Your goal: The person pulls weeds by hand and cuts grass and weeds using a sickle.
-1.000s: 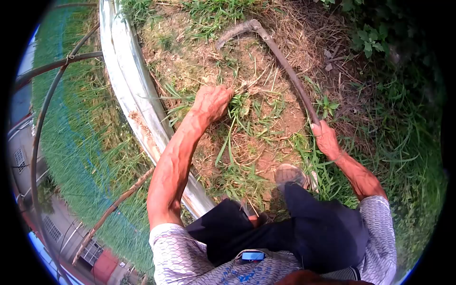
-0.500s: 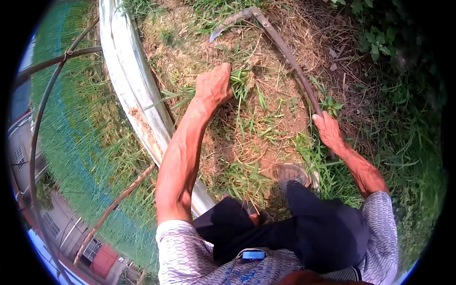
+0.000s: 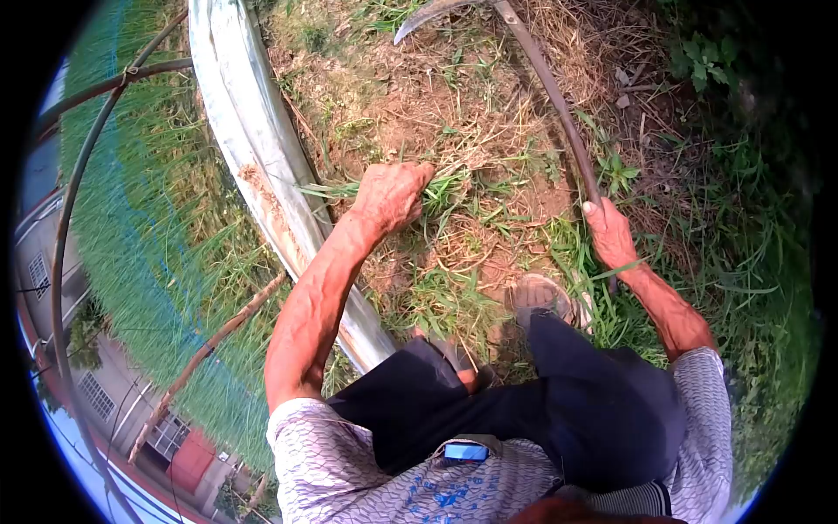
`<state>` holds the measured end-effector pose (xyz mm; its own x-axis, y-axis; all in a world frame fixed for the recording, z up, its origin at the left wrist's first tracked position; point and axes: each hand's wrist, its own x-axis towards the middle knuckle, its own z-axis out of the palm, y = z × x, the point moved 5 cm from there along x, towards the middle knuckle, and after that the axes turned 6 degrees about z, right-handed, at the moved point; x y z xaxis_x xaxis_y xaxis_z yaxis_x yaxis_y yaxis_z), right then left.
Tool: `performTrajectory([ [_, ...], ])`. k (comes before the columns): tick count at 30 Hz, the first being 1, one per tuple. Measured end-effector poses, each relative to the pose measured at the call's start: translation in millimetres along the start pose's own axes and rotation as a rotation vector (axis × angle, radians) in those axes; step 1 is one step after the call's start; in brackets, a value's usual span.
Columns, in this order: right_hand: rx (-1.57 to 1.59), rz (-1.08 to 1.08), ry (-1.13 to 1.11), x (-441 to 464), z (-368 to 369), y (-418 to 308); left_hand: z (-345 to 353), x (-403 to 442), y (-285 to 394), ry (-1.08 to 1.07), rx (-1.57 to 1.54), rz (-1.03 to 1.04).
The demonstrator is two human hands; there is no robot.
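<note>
My left hand (image 3: 393, 196) is closed in a fist around a tuft of green grass (image 3: 448, 192), low over the soil. Grass blades stick out on both sides of the fist. In my right hand (image 3: 611, 234) is the wooden handle of a sickle (image 3: 563, 113), gripped near its lower end. The sickle's curved metal blade (image 3: 429, 16) lies far forward, close to the ground, partly cut off by the top of the view. Loose cut grass and straw (image 3: 476, 157) are scattered on the brown soil between the hands.
A long roll of whitish plastic sheeting (image 3: 262, 131) runs along the left, beside bent poles (image 3: 65, 218) and green netting (image 3: 140, 210). My shoe (image 3: 543, 294) stands on the soil below the hands. Taller weeds (image 3: 742, 218) grow at the right.
My left hand has drawn back toward my body with the grass in its fist. The sickle blade sits higher in the view, and the view itself has shifted slightly.
</note>
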<state>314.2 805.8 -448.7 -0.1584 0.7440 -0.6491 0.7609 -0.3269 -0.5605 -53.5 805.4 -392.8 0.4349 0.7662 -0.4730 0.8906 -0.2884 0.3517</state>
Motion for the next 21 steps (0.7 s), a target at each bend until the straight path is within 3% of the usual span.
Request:
performTrajectory([
  [1, 0.028, -0.067, -0.019, -2, 1, -10, 5, -8, 0, -0.004, -0.005, -0.001],
  [3, -0.114, 0.066, -0.206, -23, -3, 14, 21, -27, -2, -0.043, -0.083, -0.03],
  [4, -0.289, -0.133, -0.216, -43, -8, 39, 35, -40, 7, -0.156, -0.078, -0.029],
  [5, -0.464, -0.338, -0.216, -64, -14, 67, 54, -55, 20, -0.228, -0.116, 0.105],
  [7, -0.334, -0.284, -0.261, -98, -36, 88, 78, -75, 58, -0.445, -0.215, 0.086],
  [8, -0.333, -0.28, -0.276, -103, -37, 90, 85, -81, 67, -0.452, -0.262, 0.117],
  [10, -0.188, 0.067, -0.267, -104, -41, 89, 87, -82, 73, -0.462, -0.308, 0.156],
  [12, -0.211, -0.035, -0.23, -74, -26, 74, 66, -70, 56, -0.352, -0.247, 0.062],
  [13, -0.161, 0.015, -0.191, -60, -25, 50, 51, -66, 45, -0.272, -0.204, -0.035],
  [14, -0.11, 0.068, -0.157, -48, -21, 26, 34, -63, 32, -0.128, -0.25, -0.161],
  [15, -0.086, 0.086, -0.141, -39, -14, 15, 22, -65, 18, 0.15, -0.283, -0.206],
  [16, -0.134, -0.024, -0.104, -35, -13, 12, 12, -66, 2, 0.195, -0.248, -0.341],
  [18, -0.188, -0.138, -0.07, -37, -15, 35, -5, -69, -22, 0.355, -0.079, -0.398],
  [20, -0.819, -0.687, -0.082, -74, -22, 87, 12, -72, -45, 0.301, -0.113, -0.398],
  [21, -0.591, -0.314, -0.164, -87, -39, 104, 19, -76, -44, 0.315, -0.107, -0.377],
])
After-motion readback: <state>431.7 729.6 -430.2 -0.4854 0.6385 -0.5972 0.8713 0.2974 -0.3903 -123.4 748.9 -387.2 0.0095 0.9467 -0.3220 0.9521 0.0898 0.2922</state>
